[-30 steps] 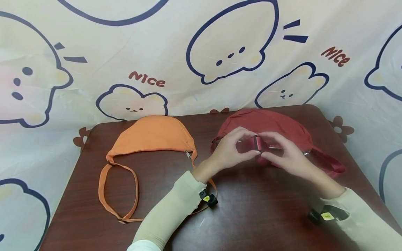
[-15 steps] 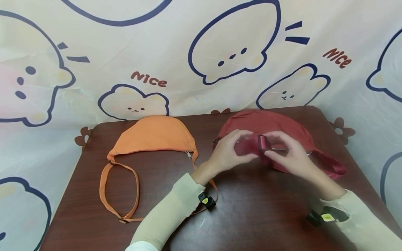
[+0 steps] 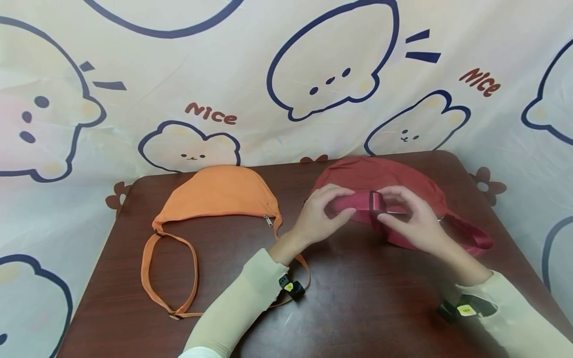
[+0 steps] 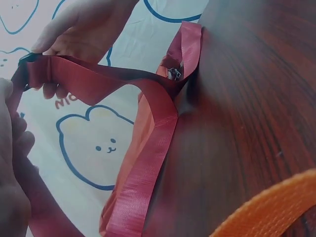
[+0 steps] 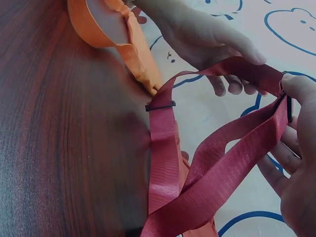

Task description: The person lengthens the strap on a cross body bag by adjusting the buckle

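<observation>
My left hand (image 3: 320, 214) pinches a red webbing strap (image 3: 351, 201) between thumb and fingers. Just to its right, my right hand (image 3: 414, 219) holds the strap's dark slider buckle (image 3: 375, 205) between thumb and fingertips. The strap belongs to a red waist bag (image 3: 380, 171), which lies behind both hands and is partly covered by them. In the right wrist view, the strap hangs in loops below the fingers, and a second dark slider (image 5: 160, 105) sits lower on the webbing. The left wrist view shows the bag's zipper pull (image 4: 174, 74) near the strap's end.
An orange waist bag (image 3: 219, 194) lies on the left of the brown table (image 3: 358, 308), its thin strap (image 3: 145, 268) looped toward the front and passing under the left forearm. A patterned cloth (image 3: 250, 74) hangs behind the table.
The buckle has shifted slightly right with my right hand. My left hand has moved left along the strap, so a longer flat stretch of webbing shows between hand and buckle.
</observation>
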{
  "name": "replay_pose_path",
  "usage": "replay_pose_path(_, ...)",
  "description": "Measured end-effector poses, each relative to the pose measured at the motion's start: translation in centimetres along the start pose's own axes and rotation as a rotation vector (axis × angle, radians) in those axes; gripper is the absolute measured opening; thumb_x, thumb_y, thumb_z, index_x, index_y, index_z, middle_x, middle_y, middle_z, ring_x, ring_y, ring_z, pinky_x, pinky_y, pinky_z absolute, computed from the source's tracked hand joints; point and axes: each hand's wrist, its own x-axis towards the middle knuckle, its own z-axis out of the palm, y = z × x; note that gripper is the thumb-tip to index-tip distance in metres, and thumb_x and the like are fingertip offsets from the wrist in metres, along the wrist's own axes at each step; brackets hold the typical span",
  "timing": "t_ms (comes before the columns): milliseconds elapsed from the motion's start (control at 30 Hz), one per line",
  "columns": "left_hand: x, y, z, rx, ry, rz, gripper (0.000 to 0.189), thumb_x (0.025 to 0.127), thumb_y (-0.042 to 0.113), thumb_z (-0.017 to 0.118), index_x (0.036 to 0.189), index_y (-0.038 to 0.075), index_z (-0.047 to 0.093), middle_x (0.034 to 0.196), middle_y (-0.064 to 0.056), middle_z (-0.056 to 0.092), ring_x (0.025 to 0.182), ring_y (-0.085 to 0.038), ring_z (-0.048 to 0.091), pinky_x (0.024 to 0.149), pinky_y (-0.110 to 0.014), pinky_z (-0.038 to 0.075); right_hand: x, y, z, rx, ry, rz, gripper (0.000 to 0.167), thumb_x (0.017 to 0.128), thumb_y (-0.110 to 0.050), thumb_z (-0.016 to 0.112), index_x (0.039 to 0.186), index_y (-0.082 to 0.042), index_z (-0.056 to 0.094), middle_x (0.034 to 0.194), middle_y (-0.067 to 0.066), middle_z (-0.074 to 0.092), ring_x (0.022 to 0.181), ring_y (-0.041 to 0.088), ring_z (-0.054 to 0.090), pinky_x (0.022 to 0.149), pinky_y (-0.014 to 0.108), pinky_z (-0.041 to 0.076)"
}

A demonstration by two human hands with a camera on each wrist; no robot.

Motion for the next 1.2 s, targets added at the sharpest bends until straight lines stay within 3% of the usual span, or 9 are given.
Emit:
replay_pose_path(267, 0.26, 0.28, 0.22, -0.052, -0.019, -0.024, 0.033, 0.091, 0.014, 0.076, 0.123, 0.007, 0.069, 0.117, -0.006, 0.068, 0.106, -0.014, 0.061, 0.09, -0.026, 0.052, 0.18, -0.05, 0.12, 0.012, 0.007, -0.013, 0.051, 0.089, 0.002, 0.075, 0.135, -0.01, 0.058, 0.117, -0.002, 0.067, 0.107, 0.011, 0.063, 0.083, 0.021, 0.056)
replay_pose_path(500, 0.48, 0.5, 0.45, -0.044, -0.014, -0.035, 0.036, 0.087, 0.011, 0.082, 0.12, 0.004, 0.069, 0.115, -0.008, 0.069, 0.11, -0.013, 0.061, 0.096, -0.025, 0.05, 0.35, -0.34, 0.22, -0.005, 0.002, -0.01, 0.05, 0.089, 0.0, 0.076, 0.134, -0.011, 0.058, 0.116, -0.001, 0.067, 0.105, 0.011, 0.063, 0.083, 0.021, 0.056)
replay_pose_path(733, 0.53, 0.69, 0.66, -0.036, -0.014, -0.025, 0.032, 0.09, 0.01, 0.079, 0.12, 0.002, 0.069, 0.115, -0.009, 0.069, 0.111, -0.014, 0.062, 0.098, -0.024, 0.048, 0.69, -0.49, 0.55, -0.018, -0.019, 0.012, 0.047, 0.09, -0.004, 0.077, 0.132, -0.013, 0.06, 0.117, 0.001, 0.068, 0.105, 0.011, 0.064, 0.084, 0.023, 0.056)
replay_pose_path(967, 0.71, 0.64, 0.69, -0.006, -0.026, 0.013, 0.041, 0.088, 0.011, 0.082, 0.124, 0.001, 0.065, 0.12, -0.011, 0.067, 0.116, -0.016, 0.061, 0.102, -0.026, 0.047, 1.0, -0.28, 0.74, -0.044, -0.032, -0.025, 0.045, 0.092, -0.003, 0.074, 0.134, -0.012, 0.059, 0.119, 0.001, 0.068, 0.106, 0.009, 0.064, 0.09, 0.021, 0.053)
replay_pose_path(1200, 0.27, 0.32, 0.21, 0.116, -0.054, -0.048, 0.056, 0.084, 0.023, 0.086, 0.132, 0.007, 0.061, 0.128, -0.006, 0.065, 0.122, -0.013, 0.058, 0.106, -0.032, 0.042, 0.96, -0.19, 0.44, -0.038, -0.002, -0.042, 0.047, 0.091, -0.001, 0.074, 0.134, -0.011, 0.059, 0.117, -0.001, 0.068, 0.106, 0.01, 0.063, 0.089, 0.019, 0.053)
